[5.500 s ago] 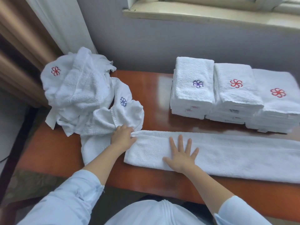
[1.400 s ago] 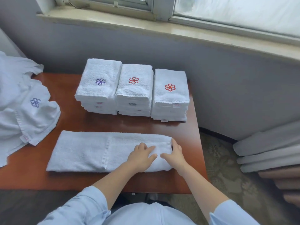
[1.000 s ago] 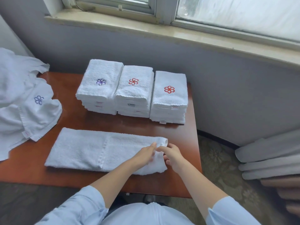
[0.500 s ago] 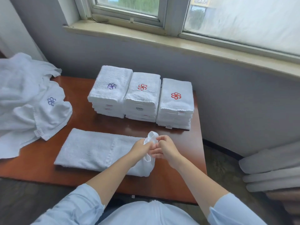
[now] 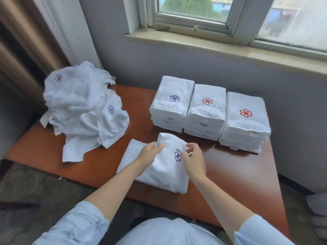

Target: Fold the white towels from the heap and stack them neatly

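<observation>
A white towel (image 5: 164,167) with a purple flower mark lies partly folded at the front middle of the brown table (image 5: 235,172). Its right end is lifted and carried leftward over the rest. My left hand (image 5: 150,152) pinches the lifted edge at its left corner. My right hand (image 5: 192,160) pinches the same edge near the flower mark. The heap of unfolded white towels (image 5: 83,108) sits at the table's left end. Three stacks of folded towels (image 5: 207,112) stand in a row at the back, one with a purple mark, two with red marks.
A grey wall and a windowsill (image 5: 230,48) run behind the table. Curtains (image 5: 35,36) hang at the left. The table's right edge drops to patterned carpet, where a folded pale item (image 5: 318,213) lies at the far right.
Both hands took hold of the towel's right end, raised it and brought it leftward over the strip, so the purple flower now shows. The camera view swung left and up.
</observation>
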`<state>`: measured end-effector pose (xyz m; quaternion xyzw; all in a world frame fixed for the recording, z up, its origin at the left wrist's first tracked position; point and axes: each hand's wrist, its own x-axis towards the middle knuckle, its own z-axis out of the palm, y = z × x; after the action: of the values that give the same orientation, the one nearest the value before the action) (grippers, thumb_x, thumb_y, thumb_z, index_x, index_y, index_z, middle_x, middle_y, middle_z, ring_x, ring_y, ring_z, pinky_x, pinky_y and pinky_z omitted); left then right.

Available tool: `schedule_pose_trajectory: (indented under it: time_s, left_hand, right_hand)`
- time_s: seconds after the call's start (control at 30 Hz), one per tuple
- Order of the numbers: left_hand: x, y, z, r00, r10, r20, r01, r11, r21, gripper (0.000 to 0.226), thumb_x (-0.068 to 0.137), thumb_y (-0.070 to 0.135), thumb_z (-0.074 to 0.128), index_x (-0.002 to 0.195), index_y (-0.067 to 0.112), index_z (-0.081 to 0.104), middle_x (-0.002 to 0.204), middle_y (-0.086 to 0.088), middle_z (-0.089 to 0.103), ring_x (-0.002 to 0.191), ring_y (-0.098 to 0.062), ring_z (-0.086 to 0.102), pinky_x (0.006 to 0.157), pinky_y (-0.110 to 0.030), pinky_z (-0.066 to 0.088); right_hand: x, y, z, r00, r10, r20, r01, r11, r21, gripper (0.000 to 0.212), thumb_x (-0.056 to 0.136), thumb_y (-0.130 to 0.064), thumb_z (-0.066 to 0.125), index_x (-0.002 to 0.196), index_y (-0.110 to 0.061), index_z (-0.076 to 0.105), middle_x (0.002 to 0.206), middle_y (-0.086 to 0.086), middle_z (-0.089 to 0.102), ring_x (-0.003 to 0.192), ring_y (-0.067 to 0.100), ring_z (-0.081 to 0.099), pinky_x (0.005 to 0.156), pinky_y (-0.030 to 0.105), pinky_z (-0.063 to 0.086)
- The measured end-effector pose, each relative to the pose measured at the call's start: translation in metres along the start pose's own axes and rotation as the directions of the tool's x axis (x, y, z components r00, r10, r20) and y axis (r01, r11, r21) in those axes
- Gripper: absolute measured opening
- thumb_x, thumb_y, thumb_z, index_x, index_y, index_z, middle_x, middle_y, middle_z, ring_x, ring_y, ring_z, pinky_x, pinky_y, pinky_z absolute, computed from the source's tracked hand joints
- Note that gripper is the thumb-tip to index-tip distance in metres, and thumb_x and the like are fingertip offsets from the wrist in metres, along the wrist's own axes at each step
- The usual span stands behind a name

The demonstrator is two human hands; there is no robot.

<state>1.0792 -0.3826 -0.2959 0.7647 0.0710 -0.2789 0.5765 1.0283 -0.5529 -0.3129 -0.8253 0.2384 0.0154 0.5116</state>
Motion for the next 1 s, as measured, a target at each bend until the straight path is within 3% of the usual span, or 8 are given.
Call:
schedule_pose_trajectory:
  time_s: [0.13, 0.27, 0.47, 0.7, 0.8, 0.87, 0.93, 1.0]
  left_hand:
    - [0.008, -0.013, -0.062, 1.000, 0.027, -0.010, -0.027, 1.000, -0.008, 0.033, 0.100, 0.036, 0.053, 0.107, 0.006, 0.066, 0.103, -0.004, 0.064, 0.101, -0.002, 0.061, 0.093, -0.020, 0.046]
    - [0.022, -0.033, -0.108, 0.999, -0.032, 0.004, 0.032, 0.999, -0.015, 0.030, 0.099, 0.035, 0.056, 0.102, 0.006, 0.062, 0.100, -0.011, 0.062, 0.093, -0.024, 0.059, 0.086, -0.038, 0.046]
    - [0.040, -0.072, -0.140, 0.994, -0.103, 0.026, 0.099, 0.987, 0.124, 0.024, 0.100, 0.035, 0.053, 0.102, 0.013, 0.063, 0.106, -0.007, 0.069, 0.092, -0.017, 0.066, 0.077, -0.028, 0.051]
    - [0.054, -0.076, -0.148, 0.987, 0.048, -0.151, 0.017, 0.916, 0.401, 0.030, 0.099, 0.032, 0.051, 0.127, 0.023, 0.050, 0.104, 0.008, 0.060, 0.092, -0.010, 0.060, 0.078, -0.032, 0.047]
    - [0.052, -0.073, -0.145, 0.919, 0.367, -0.143, -0.208, 0.760, 0.615, 0.036, 0.099, 0.025, 0.049, 0.134, 0.022, 0.049, 0.127, 0.007, 0.052, 0.115, -0.013, 0.052, 0.095, -0.035, 0.046]
    - [0.047, -0.073, -0.138, 0.823, 0.561, 0.090, -0.450, 0.547, 0.706, 0.032, 0.097, 0.021, 0.050, 0.128, 0.023, 0.056, 0.128, 0.007, 0.053, 0.122, -0.014, 0.047, 0.102, -0.033, 0.040]
    - [0.045, -0.078, -0.128, 0.734, 0.550, 0.399, -0.621, 0.305, 0.722, 0.035, 0.098, 0.025, 0.048, 0.132, 0.025, 0.057, 0.136, 0.006, 0.052, 0.133, -0.014, 0.040, 0.112, -0.032, 0.031]
    - [0.051, -0.087, -0.123, 0.708, 0.407, 0.577, -0.667, 0.117, 0.736, 0.047, 0.103, 0.038, 0.037, 0.149, 0.027, 0.038, 0.157, 0.004, 0.031, 0.150, -0.017, 0.015, 0.123, -0.033, 0.004]
  right_hand:
    - [-0.005, -0.022, 0.046, 1.000, -0.021, -0.016, 0.020, 1.000, -0.023, 0.029, 0.086, -0.022, 0.051, 0.113, -0.032, 0.052, 0.101, -0.017, 0.051, 0.085, 0.005, 0.056, 0.067, 0.029, 0.044]
    - [-0.008, -0.030, 0.083, 1.000, -0.027, -0.004, 0.026, 0.990, -0.140, 0.035, 0.086, -0.022, 0.053, 0.120, -0.030, 0.053, 0.107, -0.016, 0.050, 0.093, 0.006, 0.052, 0.081, 0.033, 0.047]
    - [-0.011, -0.025, 0.117, 0.999, -0.026, -0.045, 0.009, 0.944, -0.330, 0.046, 0.086, -0.017, 0.056, 0.132, -0.022, 0.053, 0.132, -0.006, 0.053, 0.123, 0.015, 0.045, 0.103, 0.033, 0.039]
    - [-0.022, -0.011, 0.139, 0.999, -0.032, 0.009, 0.031, 0.819, -0.573, 0.057, 0.091, -0.025, 0.051, 0.146, -0.021, 0.040, 0.156, -0.001, 0.033, 0.142, 0.020, 0.031, 0.114, 0.034, 0.024]
    - [-0.025, -0.008, 0.151, 0.999, 0.005, 0.039, 0.020, 0.799, -0.601, 0.059, 0.099, -0.034, 0.042, 0.154, -0.024, 0.024, 0.164, 0.001, 0.012, 0.152, 0.020, 0.006, 0.122, 0.037, 0.006]
    - [-0.027, -0.005, 0.160, 0.998, 0.036, 0.053, 0.007, 0.765, -0.644, 0.062, 0.102, -0.041, 0.033, 0.157, -0.025, 0.011, 0.166, 0.002, -0.002, 0.152, 0.021, -0.008, 0.122, 0.042, -0.008]
    - [-0.028, -0.001, 0.165, 0.998, 0.049, 0.045, -0.004, 0.722, -0.692, 0.063, 0.103, -0.046, 0.027, 0.158, -0.026, 0.003, 0.166, 0.003, -0.009, 0.151, 0.023, -0.014, 0.120, 0.045, -0.014]
    - [-0.029, 0.003, 0.169, 0.999, 0.046, 0.025, -0.014, 0.692, -0.722, 0.064, 0.103, -0.048, 0.023, 0.158, -0.028, -0.002, 0.165, 0.003, -0.014, 0.151, 0.024, -0.017, 0.119, 0.047, -0.016]
